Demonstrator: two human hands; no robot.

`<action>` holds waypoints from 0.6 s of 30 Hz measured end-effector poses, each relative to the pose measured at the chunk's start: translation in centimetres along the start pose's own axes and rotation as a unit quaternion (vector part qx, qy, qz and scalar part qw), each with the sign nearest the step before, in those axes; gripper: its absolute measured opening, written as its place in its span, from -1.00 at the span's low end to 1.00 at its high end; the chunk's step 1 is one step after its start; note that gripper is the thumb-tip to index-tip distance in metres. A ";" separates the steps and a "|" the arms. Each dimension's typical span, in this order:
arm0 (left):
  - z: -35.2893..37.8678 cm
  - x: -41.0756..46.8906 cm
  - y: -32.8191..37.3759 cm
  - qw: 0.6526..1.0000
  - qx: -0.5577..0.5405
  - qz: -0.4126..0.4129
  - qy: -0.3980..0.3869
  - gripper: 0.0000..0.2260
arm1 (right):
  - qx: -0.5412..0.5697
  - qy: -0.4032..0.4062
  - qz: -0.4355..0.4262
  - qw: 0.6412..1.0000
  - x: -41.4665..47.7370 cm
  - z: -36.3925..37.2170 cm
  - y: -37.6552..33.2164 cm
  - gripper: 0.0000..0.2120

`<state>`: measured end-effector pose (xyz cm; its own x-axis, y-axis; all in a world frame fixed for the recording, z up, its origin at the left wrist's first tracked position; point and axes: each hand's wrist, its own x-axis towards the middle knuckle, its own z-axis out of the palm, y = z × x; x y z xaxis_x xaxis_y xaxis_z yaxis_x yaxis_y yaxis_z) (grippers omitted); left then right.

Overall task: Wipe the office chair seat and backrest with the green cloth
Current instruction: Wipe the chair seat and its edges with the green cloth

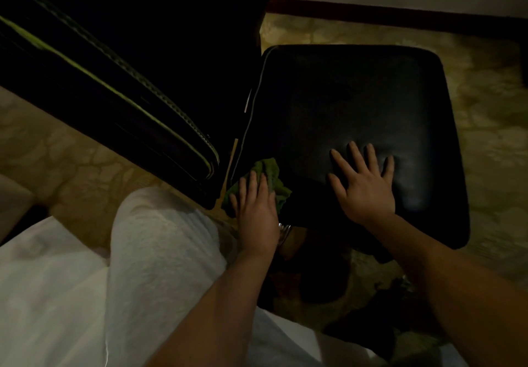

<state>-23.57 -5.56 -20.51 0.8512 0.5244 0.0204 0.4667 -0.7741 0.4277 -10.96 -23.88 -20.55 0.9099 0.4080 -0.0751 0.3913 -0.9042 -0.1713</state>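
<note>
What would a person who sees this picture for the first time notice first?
Most striking is the black chair seat, which fills the middle and right of the dim view, with the right hand laid flat on its near part, fingers spread. At the seat's near left corner the left hand presses the green cloth. The dark backrest, with a thin green stripe, crosses the upper left.

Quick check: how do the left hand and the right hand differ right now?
The left hand presses the green cloth at the seat corner beside the backrest; the right hand lies bare on the seat's near half, with no cloth under it. The left hand's fingers sit close together; the right hand's are spread wide. Both are palm down with straight fingers.
</note>
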 end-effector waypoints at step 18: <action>-2.7 6.2 -2.1 0.994 -0.015 0.067 -0.088 -0.59 | 0.007 -0.008 0.017 1.000 0.0 -0.2 -0.9 -0.39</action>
<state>-19.96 0.25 -18.83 0.9353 0.3448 -0.0788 0.3412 -0.8208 0.4582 -11.28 -23.15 -20.19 0.9203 0.3792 -0.0962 0.3583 -0.9158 -0.1818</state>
